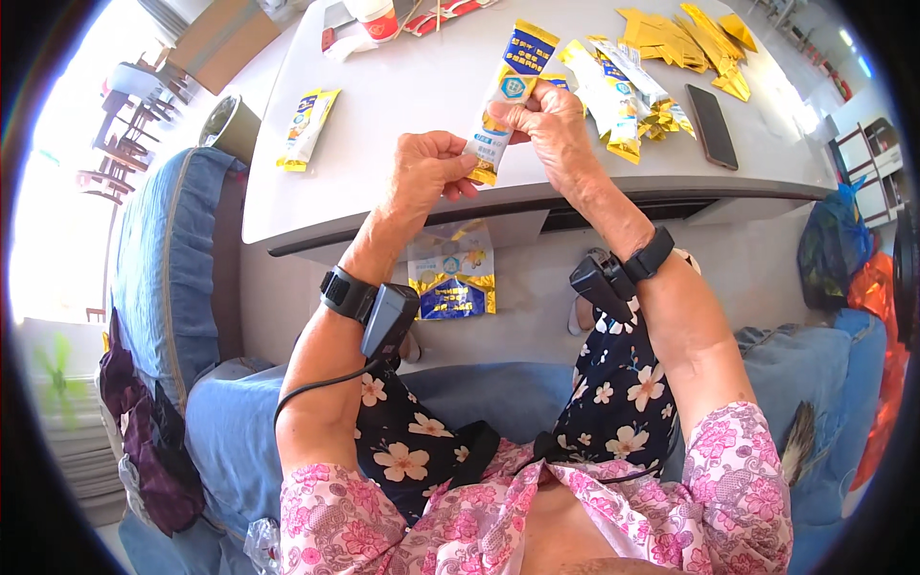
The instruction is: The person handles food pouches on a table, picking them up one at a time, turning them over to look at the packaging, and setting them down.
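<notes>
Above the table's near edge, a long stick sachet (515,89) in blue, white and gold is tilted with its upper end leaning right. My right hand (559,137) is closed on its middle, thumb across the front. Close to the lower end, my left hand (428,171) pinches the sachet's left edge between thumb and fingers. A similar sachet (308,130) lies by itself on the left of the table. Several more sachets (613,96) are heaped just beyond my right hand, partly covered by it.
The white table (383,101) carries a phone (711,126) at right, flat gold packets (676,43) at the far right, and a red-and-white cup (374,19) at the back. A pouch (453,273) is below the table edge. A bin (230,125) stands left.
</notes>
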{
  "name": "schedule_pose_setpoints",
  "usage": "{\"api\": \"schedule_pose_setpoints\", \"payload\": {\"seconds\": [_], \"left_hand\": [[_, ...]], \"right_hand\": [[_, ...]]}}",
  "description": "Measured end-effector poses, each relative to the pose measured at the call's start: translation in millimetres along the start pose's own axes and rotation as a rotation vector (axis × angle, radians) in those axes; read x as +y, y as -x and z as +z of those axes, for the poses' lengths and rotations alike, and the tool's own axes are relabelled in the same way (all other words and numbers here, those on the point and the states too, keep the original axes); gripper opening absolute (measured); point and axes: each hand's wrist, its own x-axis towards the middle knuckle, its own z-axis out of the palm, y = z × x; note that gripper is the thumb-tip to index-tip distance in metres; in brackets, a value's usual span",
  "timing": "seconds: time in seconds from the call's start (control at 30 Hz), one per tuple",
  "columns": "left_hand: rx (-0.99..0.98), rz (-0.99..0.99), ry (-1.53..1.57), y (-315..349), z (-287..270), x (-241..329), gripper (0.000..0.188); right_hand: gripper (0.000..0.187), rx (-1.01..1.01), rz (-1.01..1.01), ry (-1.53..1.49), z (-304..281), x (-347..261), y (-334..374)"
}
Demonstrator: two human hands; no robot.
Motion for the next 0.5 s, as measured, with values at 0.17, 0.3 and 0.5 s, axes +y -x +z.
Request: {"api": "schedule_pose_setpoints", "payload": {"seconds": [0.17,0.3,0.5], "left_hand": [[0.019,-0.006,0.004,1.3,3.4,-0.1,0.018],[0.058,0.076,0.018,2.2,1.4,-2.6,0.016],[0.004,0.069,-0.035,-0.4,4.4,-10.1,0.014]], "right_hand": [[0.017,-0.016,-0.045,0.046,0.5,-0.1,1.5],[0.023,-0.014,-0.124,-0.136,3.9,-9.6,-1.0],[0.022,0.063,-0.105,-0.341,-23.2,-15.9,-13.2]]}}
